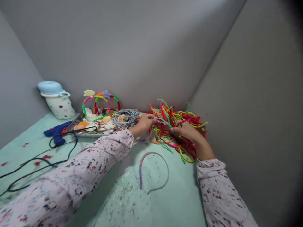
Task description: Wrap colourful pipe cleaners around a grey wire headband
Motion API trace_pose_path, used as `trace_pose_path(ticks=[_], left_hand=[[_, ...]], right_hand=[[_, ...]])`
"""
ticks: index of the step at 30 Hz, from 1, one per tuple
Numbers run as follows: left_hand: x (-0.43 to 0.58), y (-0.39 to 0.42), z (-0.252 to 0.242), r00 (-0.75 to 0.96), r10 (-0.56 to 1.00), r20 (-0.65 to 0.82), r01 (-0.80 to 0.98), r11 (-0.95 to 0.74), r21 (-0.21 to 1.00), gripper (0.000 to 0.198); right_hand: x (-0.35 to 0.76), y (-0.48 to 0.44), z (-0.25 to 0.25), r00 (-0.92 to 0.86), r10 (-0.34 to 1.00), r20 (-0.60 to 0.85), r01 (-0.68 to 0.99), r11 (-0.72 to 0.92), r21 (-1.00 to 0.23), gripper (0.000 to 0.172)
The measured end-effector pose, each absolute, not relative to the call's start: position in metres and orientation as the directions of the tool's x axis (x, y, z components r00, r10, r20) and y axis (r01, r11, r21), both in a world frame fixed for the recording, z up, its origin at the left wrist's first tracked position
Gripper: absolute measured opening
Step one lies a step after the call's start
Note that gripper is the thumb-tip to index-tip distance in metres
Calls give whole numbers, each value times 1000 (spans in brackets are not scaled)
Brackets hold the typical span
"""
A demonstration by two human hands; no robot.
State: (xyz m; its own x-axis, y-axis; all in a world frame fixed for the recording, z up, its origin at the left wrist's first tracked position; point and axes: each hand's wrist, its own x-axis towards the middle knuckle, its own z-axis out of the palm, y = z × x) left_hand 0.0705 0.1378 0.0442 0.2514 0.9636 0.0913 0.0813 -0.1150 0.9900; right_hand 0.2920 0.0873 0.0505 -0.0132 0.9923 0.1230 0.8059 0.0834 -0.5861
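A heap of colourful fuzzy pipe cleaners (169,112), in red, orange, green, yellow and pink, lies at the back right. My left hand (144,123) is at its left edge, fingertips pinched on a pale pipe cleaner strand that runs toward the heap. My right hand (187,130) reaches into the heap from the right, its thumb and fingers closed on pipe cleaners; part of its grip is hidden among them. In front of both hands lies a headband (167,167), bare grey wire on one side and wrapped in pink and purple on the other.
A metal tray (88,135) of shells stands at the back left, with a coil of grey wire (125,118) and flowered headbands (96,97) on it. Beside it are a blue glue gun (55,130) with a trailing black cord (75,142) and a white bottle (60,105). Grey walls enclose the table.
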Motion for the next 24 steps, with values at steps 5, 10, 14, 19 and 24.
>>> trace_pose_path(ticks=[5,10,14,19,24], left_hand=[[71,136,42,312,934,173,43,-196,980,7],[69,132,45,351,911,217,9,-235,972,18],[70,127,51,377,894,242,-31,-249,968,21],[71,127,52,343,907,243,-36,-246,969,17],[68,129,49,239,940,244,-19,-247,969,9]], right_hand=[[292,86,51,5,997,80,802,44,-596,26],[291,85,53,-50,995,82,772,90,-629,23],[289,85,53,-109,989,101,750,149,-645,23],[289,84,54,-141,982,125,737,188,-650,24],[289,85,54,-125,985,118,777,171,-606,22]])
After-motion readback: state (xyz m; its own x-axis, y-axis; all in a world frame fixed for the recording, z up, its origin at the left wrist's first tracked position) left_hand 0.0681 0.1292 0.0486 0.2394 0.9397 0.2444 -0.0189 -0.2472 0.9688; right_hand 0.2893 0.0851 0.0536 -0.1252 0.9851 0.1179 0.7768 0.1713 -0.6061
